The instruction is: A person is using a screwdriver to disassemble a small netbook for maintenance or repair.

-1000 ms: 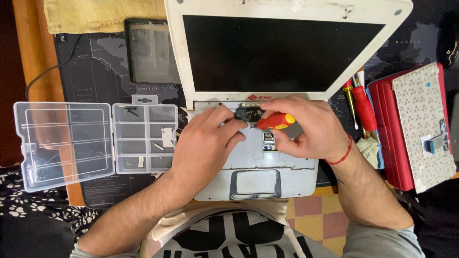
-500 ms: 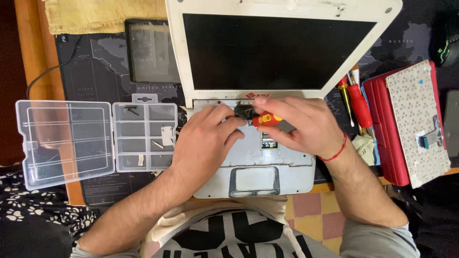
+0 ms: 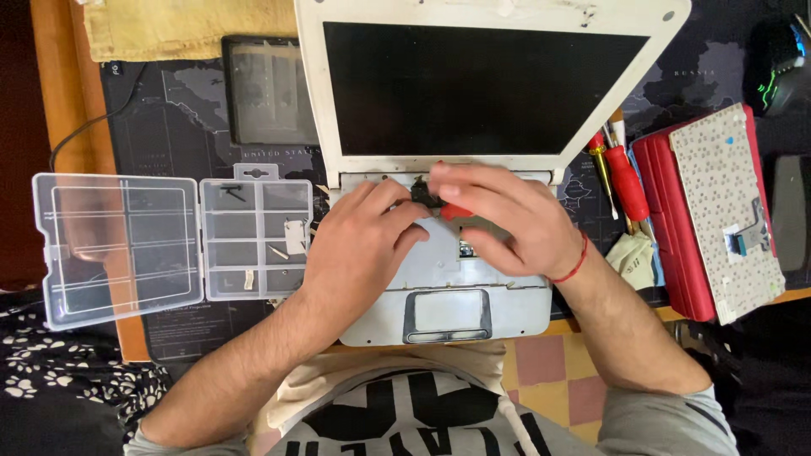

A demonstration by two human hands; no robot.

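Your right hand point(image 3: 507, 221) grips the red screwdriver point(image 3: 452, 211) over the laptop point(image 3: 439, 279), tip near the hinge. Your left hand point(image 3: 359, 245) rests curled on the deck, fingertips steadying the tool's dark end, beside the clear parts box point(image 3: 160, 241).

A clear glossy plastic compartment box point(image 3: 160, 245) is seen beside a scuffed white plastic laptop point(image 3: 473, 110) — its black screen smooth, faintly glossy.
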